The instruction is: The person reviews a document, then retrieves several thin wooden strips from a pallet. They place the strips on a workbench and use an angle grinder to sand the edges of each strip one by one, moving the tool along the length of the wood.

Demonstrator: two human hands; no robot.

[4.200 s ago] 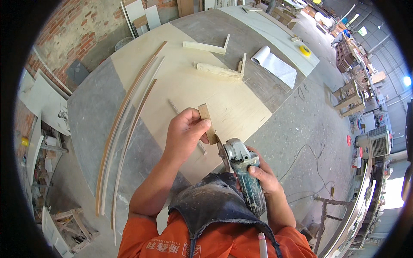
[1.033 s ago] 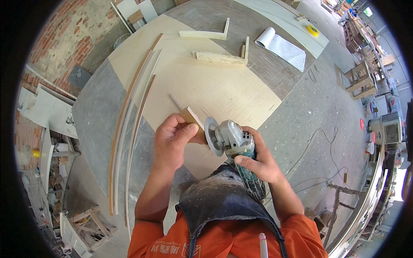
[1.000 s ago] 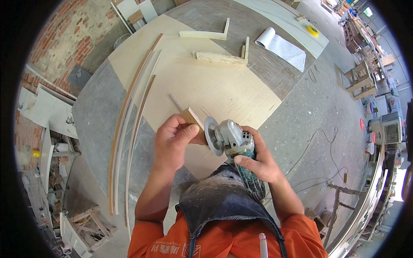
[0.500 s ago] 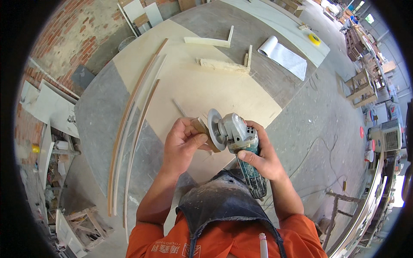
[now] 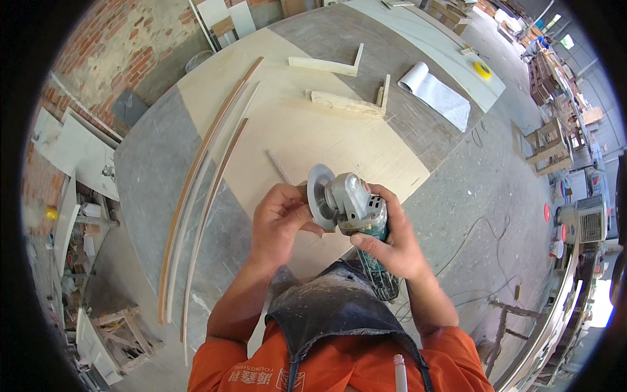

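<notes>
Grinder (image 5: 373,255): one, green body, metal head. Held near the middle of the scene, above the near edge of the table (image 5: 153,153), head pointing far, body sloping back toward the apron (image 5: 326,297). Likely heavy for its length, rigid, weight probably greatest at the metal head. Body looks dusty, so perhaps a little slick. Best hold: around the body just behind the head, fingers clear of the disc.

Disc (image 5: 318,196): one, grey, round, fitted to the head's left side. Stiff, thin; probably brittle or sharp at the rim. Not a place to take hold.

Block (image 5: 303,190): one, brown, wooden by its look, mostly hidden behind the disc. Likely light, hard, dry, not fragile. Best hold: the left edge or far end, away from the disc. Contact between block and disc: cannot be told.

Right hand (image 5: 400,245): closed around the grinder, thumb along the near side.

Left hand (image 5: 279,219): pinching the block from the left, fingertips partly hidden, close by the disc.

Surroundings: pale board (image 5: 359,150) beneath and beyond; twisted rod (image 5: 278,166) on it; long strips (image 5: 163,294) to the left.
</notes>
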